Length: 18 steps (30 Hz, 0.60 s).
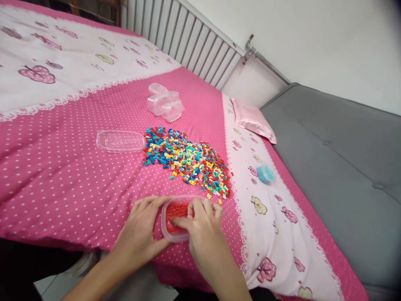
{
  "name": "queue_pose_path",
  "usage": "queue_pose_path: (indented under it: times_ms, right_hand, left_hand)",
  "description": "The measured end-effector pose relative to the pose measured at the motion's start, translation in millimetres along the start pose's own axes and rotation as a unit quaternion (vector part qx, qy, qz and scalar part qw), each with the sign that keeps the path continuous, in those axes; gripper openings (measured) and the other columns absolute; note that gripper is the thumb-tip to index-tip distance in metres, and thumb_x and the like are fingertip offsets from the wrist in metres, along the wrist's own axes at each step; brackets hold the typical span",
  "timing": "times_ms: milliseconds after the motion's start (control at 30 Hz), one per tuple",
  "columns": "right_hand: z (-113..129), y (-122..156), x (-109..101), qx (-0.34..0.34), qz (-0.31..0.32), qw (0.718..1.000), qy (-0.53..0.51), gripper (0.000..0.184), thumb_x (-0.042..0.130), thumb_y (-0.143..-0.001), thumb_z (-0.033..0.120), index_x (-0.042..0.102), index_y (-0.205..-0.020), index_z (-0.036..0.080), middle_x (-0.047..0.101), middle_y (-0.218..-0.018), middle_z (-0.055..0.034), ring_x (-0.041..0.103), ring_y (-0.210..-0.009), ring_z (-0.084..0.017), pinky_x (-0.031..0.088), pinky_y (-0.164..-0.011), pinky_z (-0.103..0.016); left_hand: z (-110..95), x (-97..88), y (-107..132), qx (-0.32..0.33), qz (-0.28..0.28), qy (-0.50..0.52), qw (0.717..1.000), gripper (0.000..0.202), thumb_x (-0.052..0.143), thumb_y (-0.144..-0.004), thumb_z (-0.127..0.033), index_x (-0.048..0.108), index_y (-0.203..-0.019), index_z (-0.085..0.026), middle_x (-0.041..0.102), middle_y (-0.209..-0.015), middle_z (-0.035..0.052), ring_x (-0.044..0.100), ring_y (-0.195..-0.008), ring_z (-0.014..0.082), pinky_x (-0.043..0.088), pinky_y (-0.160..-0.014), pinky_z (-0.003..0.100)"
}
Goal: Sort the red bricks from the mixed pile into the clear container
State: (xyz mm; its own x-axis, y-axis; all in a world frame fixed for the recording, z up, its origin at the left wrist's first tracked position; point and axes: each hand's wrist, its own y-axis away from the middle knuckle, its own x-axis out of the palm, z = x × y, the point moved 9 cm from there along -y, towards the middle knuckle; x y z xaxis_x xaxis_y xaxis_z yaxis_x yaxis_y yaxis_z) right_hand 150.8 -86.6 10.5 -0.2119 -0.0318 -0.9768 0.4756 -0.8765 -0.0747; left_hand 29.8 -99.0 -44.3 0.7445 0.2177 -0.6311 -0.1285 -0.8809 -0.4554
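A clear plastic container (164, 236) sits near the bed's front edge, with red toy bricks (177, 211) packed in rows inside. My left hand (140, 228) grips its left end, fingers along the far rim and thumb low on the near side. Over the right part of the container is my right hand (203, 225), its fingers curled and its thumb stretched down onto the red bricks. What the curled fingers hold, if anything, is hidden. Just beyond the container spreads a pile of small mixed-colour bricks (188, 159).
A clear lid (120, 141) lies left of the pile. Several clear containers (166, 102) are heaped behind it. To the right stands a small tub with blue contents (265, 173). A pink pillow (252, 119) lies by the grey headboard (328, 167).
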Motion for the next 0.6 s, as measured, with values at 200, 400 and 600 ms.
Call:
queue_pose_path:
  times_ms: [200,400,600]
  right_hand:
    - [-28.0,7.0,-25.8,0.033,-0.035,0.996,-0.081,0.050,0.052,-0.095,0.002,0.079,-0.106,0.042,0.057,-0.094,-0.0032,0.053,-0.097,-0.024,0.036,-0.087,-0.045]
    - [-69.7,23.7,-49.9,0.130,-0.135,0.977,-0.097,0.041,0.046,-0.093,0.005,0.078,-0.105,0.028,0.053,-0.111,-0.0081,0.048,-0.111,-0.028,0.039,-0.098,-0.050]
    - [-47.4,24.1,-29.7,0.107,-0.128,0.985,-0.037,0.032,0.051,-0.087,0.009,0.077,-0.097,0.024,0.053,-0.138,-0.0108,0.040,-0.129,-0.033,0.031,-0.111,-0.059]
  left_hand:
    - [1.2,-0.5,2.1,-0.003,0.003,-0.001,1.000,0.067,0.074,-0.078,-0.032,0.044,-0.137,-0.026,0.063,-0.126,0.0081,0.058,-0.114,0.0318,0.044,-0.099,0.044]
    - [6.1,1.1,3.3,-0.003,0.001,-0.015,1.000,0.070,0.073,-0.076,-0.031,0.043,-0.138,-0.026,0.061,-0.128,0.0092,0.057,-0.115,0.0331,0.043,-0.100,0.047]
    - [8.4,0.6,2.1,-0.002,0.003,-0.023,1.000,0.067,0.072,-0.078,-0.035,0.043,-0.138,-0.026,0.062,-0.127,0.0102,0.057,-0.114,0.0336,0.045,-0.098,0.048]
